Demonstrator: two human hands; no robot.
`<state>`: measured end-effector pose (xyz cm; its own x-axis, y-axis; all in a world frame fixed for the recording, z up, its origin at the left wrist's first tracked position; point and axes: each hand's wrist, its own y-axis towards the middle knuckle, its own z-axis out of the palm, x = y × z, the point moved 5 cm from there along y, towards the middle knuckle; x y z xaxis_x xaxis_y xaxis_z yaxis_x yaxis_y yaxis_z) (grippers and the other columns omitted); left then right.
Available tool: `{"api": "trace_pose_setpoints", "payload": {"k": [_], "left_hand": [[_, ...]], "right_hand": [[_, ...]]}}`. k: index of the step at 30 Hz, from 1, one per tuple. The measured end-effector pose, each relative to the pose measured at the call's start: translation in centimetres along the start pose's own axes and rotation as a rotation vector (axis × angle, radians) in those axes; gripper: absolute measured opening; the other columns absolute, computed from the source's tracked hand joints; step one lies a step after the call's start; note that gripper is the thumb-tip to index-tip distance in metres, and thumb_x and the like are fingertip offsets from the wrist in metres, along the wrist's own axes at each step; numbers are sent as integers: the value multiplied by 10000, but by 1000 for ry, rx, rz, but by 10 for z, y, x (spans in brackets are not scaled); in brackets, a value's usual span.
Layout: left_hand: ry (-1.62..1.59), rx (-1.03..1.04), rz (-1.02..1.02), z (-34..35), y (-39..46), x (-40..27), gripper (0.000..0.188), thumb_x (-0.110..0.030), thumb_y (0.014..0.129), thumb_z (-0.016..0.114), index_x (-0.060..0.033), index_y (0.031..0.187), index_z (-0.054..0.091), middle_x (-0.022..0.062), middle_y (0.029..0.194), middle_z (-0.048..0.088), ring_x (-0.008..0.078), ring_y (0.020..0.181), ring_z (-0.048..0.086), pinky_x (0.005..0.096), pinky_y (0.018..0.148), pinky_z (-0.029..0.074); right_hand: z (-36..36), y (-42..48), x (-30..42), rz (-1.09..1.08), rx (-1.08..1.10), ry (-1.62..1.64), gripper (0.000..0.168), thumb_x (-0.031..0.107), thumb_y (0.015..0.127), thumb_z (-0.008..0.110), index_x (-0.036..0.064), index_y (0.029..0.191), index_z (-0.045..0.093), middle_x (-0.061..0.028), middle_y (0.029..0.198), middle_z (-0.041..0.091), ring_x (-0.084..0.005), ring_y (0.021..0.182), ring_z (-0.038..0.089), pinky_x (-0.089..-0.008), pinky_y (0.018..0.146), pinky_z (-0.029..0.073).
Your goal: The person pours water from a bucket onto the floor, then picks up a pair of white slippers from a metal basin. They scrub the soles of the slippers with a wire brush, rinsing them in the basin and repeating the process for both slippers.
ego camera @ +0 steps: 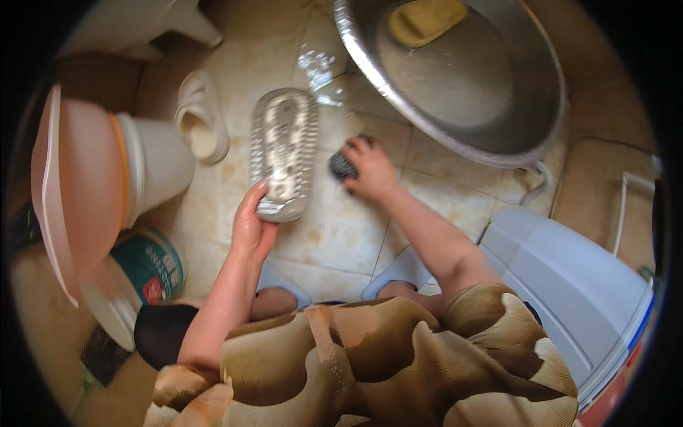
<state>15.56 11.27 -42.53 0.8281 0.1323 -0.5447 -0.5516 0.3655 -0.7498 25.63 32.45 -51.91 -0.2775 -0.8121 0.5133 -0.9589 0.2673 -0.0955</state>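
My left hand (251,229) grips one end of a grey, oblong shoe (284,160), its ribbed sole turned up and looking wet. The thumb lies on the sole and the fingers are hidden underneath. To the right of the shoe, my right hand (372,168) holds a small dark scrubber (342,165), perhaps a brush, apart from the sole and over the tiled floor. Motion blur hides its detail. In a large metal basin (368,66) at the upper right lies a yellowish slipper (427,22). A white clog (201,120) stands on the floor to the left.
Suds or water (320,74) lie on the tiles (349,240) beside the basin. At left are a pink basin (88,165), a white bucket (160,160) and a green printed tub (152,261). A light-blue plastic container (560,277) stands close on my right. My slippered feet are below.
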Motion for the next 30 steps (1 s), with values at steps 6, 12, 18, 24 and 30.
{"api": "trace_pose_setpoints", "payload": {"k": [6, 12, 18, 24, 30], "left_hand": [[51, -132, -25, -2, 0, 4, 359, -235, 876, 635, -65, 1181, 551, 73, 1147, 620, 208, 1062, 584, 376, 963, 447], [24, -68, -61, 0, 2, 9, 372, -216, 898, 590, -42, 1221, 528, 85, 1177, 611, 230, 1081, 584, 395, 984, 443], [-21, -98, -168, -22, 8, 15, 412, -222, 908, 569, -10, 1257, 511, 104, 1205, 602, 237, 1114, 570, 388, 1009, 427], [71, -153, -183, -35, 17, 16, 321, -213, 886, 612, -32, 1143, 545, 80, 1117, 613, 202, 1048, 582, 373, 936, 455], [66, -49, -191, -38, 27, 15, 364, -230, 887, 615, -24, 1172, 523, 92, 1125, 607, 194, 1044, 582, 361, 913, 457]], "right_hand": [[-92, 38, 19, 71, 33, 170, 490, 268, 638, 733, 103, 1092, 652, -104, 1054, 627, -315, 911, 619, -412, 845, 511], [-231, 101, -40, 307, -198, 588, 650, 361, 654, 752, 24, 1193, 616, -132, 993, 704, -229, 882, 681, -336, 814, 517], [-185, 85, -270, 981, -638, 172, 716, 438, 661, 737, -1, 1210, 598, -184, 1162, 646, -306, 1080, 621, -381, 927, 476], [-117, 141, -205, 862, -55, 5, 609, 451, 700, 714, 70, 1162, 604, -117, 1093, 647, -244, 1043, 616, -405, 836, 502], [-150, 152, -63, 444, -226, 1634, 339, 281, 865, 659, 40, 1099, 612, -80, 989, 666, -189, 888, 641, -345, 828, 524]]}}
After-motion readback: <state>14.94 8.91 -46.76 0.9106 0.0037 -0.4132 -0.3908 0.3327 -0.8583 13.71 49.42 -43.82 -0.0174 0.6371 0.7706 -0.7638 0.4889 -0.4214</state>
